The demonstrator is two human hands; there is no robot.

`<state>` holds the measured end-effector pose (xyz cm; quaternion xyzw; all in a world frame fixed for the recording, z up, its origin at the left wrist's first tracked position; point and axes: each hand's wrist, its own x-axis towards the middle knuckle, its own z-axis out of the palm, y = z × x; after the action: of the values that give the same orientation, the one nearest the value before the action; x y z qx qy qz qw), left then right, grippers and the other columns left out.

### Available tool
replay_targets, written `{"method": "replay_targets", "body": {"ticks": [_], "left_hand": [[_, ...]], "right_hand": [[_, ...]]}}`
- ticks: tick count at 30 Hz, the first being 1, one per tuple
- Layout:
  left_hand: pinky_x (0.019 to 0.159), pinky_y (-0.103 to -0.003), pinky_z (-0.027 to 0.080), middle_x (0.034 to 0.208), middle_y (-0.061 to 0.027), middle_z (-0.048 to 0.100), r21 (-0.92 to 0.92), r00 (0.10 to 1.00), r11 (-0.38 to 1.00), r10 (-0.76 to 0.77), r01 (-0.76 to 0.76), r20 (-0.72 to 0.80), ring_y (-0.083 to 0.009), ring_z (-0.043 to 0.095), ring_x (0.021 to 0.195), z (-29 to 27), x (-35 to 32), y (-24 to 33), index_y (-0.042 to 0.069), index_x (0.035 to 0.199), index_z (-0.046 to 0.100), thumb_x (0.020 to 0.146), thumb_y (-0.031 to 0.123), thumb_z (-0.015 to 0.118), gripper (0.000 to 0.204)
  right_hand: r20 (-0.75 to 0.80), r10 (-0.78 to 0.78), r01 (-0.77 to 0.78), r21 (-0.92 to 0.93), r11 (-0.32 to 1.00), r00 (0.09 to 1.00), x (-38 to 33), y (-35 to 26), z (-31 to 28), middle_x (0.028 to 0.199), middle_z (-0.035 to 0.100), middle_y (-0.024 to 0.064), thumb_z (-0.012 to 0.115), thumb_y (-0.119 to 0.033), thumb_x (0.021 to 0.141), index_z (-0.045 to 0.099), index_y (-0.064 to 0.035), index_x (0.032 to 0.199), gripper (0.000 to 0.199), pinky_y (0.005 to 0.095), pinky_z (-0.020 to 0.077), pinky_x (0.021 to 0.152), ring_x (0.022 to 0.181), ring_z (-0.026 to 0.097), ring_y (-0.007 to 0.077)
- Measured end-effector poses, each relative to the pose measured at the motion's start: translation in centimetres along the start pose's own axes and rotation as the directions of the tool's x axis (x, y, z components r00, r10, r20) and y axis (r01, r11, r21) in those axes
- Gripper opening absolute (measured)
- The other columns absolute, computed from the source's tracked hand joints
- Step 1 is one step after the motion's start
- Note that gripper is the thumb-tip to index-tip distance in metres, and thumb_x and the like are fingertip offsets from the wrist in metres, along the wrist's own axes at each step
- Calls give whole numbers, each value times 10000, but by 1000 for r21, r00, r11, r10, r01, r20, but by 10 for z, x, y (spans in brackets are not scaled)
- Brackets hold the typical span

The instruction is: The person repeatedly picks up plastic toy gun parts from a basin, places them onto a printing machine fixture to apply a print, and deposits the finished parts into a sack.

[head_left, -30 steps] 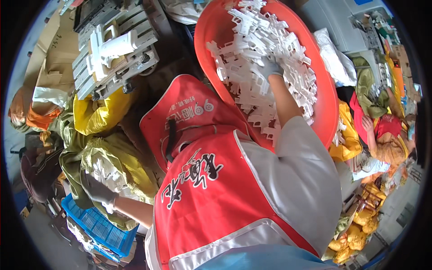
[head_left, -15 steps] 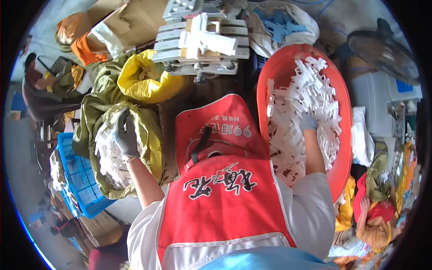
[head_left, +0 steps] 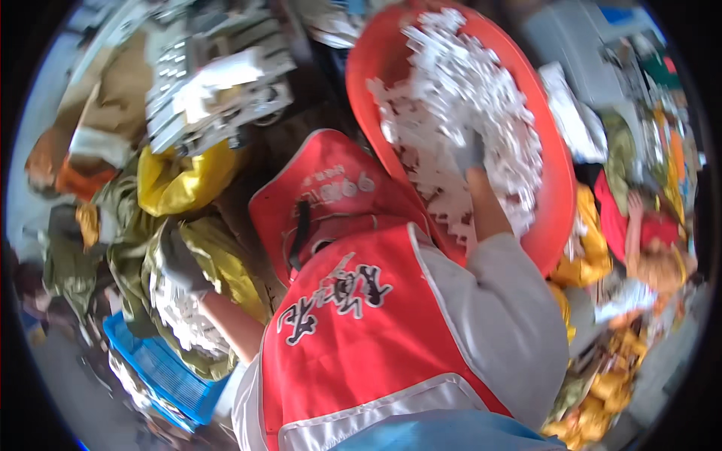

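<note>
My left hand (head_left: 180, 261), in a grey glove, is over the mouth of an olive woven sack (head_left: 129, 259) filled with white plastic pieces (head_left: 179, 312). Motion blur hides how its fingers are set. To the right, my gloved right hand (head_left: 469, 152) reaches into a large red oval tub (head_left: 555, 192) heaped with white plastic toy gun parts (head_left: 451, 71). Its fingertips sink among the parts, so whether they grip one is hidden. A blurred white toy gun piece (head_left: 226, 75) lies on the grey slatted stand (head_left: 272, 37) ahead.
A yellow sack (head_left: 177, 184) stands between the stand and the olive sack. Near my left side is a blue plastic basket (head_left: 162, 368). Beyond the tub, a white bag (head_left: 571, 113) lies by grey bins (head_left: 575, 52). Another person's arm (head_left: 635, 225) shows at the far right.
The view has swung to the right and blurred, so the tub sits nearer the middle and the stand further left. Both hands remain at the sack and the tub.
</note>
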<state>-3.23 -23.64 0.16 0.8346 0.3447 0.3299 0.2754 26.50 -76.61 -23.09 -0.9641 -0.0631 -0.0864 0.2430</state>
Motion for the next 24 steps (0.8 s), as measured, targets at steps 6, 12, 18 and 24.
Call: {"method": "replay_targets", "body": {"ticks": [6, 12, 18, 24], "left_hand": [[819, -281, 496, 1017, -97, 677, -78, 987, 984, 159, -159, 2, -192, 653, 907, 16, 34, 48, 20, 1054, 656, 857, 58, 594, 211], [820, -323, 500, 1045, -129, 654, -65, 864, 862, 503, -502, 2, -264, 631, 966, 29, 82, 92, 21, 1047, 642, 807, 63, 635, 244], [857, -336, 484, 1115, -123, 620, -23, 718, 738, 663, -675, 213, -271, 614, 1000, 68, 133, 113, 69, 1145, 603, 770, 116, 686, 387], [824, -348, 489, 1040, -137, 642, -256, 794, 837, 542, -483, 276, -301, 626, 948, 74, 141, 117, 51, 1125, 593, 759, 101, 665, 377]], "right_hand": [[204, 143, -49, -407, 912, 968, 7, -3, -1, 1067, 566, 228, 586, -344, 815, 463, -110, 1284, 539, 472, 444, 854, 977, 549, 397], [229, 214, -258, 180, 949, 950, 13, 14, -5, 1257, 523, 186, 558, -232, 867, 393, -97, 1360, 537, 404, 433, 916, 1109, 534, 332], [308, 177, -355, 814, 461, 935, 8, -57, -53, 1317, 456, 39, 528, -80, 903, 397, -95, 1380, 495, 288, 427, 872, 1120, 477, 146], [322, 52, -322, 893, 314, 945, 34, -161, -98, 1294, 472, 54, 492, -193, 955, 398, 1, 1345, 446, 298, 381, 967, 1176, 454, 156]]}}
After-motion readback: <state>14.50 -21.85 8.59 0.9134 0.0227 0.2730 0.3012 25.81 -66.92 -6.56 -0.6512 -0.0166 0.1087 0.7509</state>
